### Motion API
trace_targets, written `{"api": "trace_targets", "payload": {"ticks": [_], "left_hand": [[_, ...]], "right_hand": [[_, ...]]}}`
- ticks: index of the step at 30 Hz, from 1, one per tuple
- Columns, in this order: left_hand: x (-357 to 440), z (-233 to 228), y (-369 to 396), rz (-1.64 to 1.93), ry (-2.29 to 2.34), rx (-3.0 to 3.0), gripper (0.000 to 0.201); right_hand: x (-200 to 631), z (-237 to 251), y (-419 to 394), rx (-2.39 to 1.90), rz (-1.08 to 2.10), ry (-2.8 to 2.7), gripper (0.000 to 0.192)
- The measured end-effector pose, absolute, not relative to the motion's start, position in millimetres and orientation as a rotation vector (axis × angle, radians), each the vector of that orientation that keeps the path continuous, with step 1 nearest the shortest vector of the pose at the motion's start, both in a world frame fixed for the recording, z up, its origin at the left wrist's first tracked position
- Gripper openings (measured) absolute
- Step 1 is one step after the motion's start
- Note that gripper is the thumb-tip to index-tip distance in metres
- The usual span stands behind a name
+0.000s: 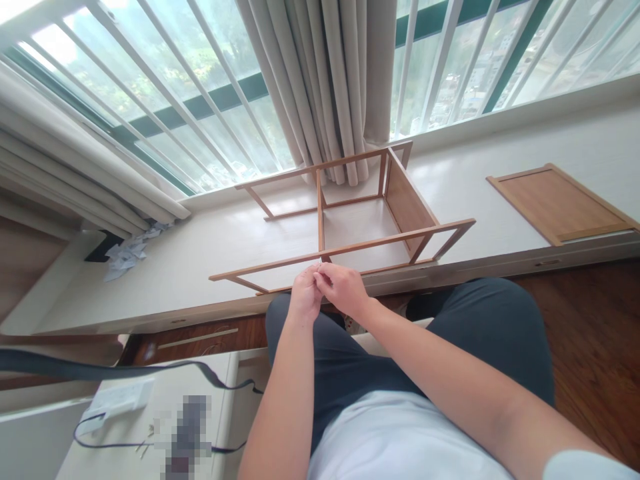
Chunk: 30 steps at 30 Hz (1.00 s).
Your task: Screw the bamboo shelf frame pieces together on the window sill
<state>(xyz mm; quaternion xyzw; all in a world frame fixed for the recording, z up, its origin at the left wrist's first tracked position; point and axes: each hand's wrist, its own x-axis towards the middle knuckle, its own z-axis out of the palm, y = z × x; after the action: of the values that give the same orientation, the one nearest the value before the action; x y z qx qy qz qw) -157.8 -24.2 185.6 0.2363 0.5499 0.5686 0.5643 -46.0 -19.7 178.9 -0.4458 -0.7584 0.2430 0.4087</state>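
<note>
Both bare forearms are extended forward over the lap and brought together at the middle. The left hand (pixel 305 294) and right hand (pixel 342 288) are held touching, fingers curled inward, fingertips pinched together between them.

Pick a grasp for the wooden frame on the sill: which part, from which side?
Take the wooden frame by its near long rail, coming from the seated person's side. That rail lies bare and closest to both hands, with open gaps behind it for fingers to wrap around.

We see bright daylight flooding through the windows (pixel 165 80), blown out top left; edges bend strongly, and a pixelated patch (pixel 187 433) sits below.
</note>
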Motion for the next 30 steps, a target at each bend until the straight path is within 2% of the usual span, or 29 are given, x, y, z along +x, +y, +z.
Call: {"api": "trace_targets", "payload": {"ticks": [17, 30], "left_hand": [[-155.6, 182.9, -20.7, 1.35, 1.166, 0.536, 0.027], [-156.7, 186.8, -20.0, 1.326, 1.189, 0.568, 0.025]], "right_hand": [[-40.6, 179.9, -16.2, -1.127, 0.706, -1.858, 0.016], [-43.6, 173.1, -18.7, -1.238, 0.695, -1.853, 0.024]]}}
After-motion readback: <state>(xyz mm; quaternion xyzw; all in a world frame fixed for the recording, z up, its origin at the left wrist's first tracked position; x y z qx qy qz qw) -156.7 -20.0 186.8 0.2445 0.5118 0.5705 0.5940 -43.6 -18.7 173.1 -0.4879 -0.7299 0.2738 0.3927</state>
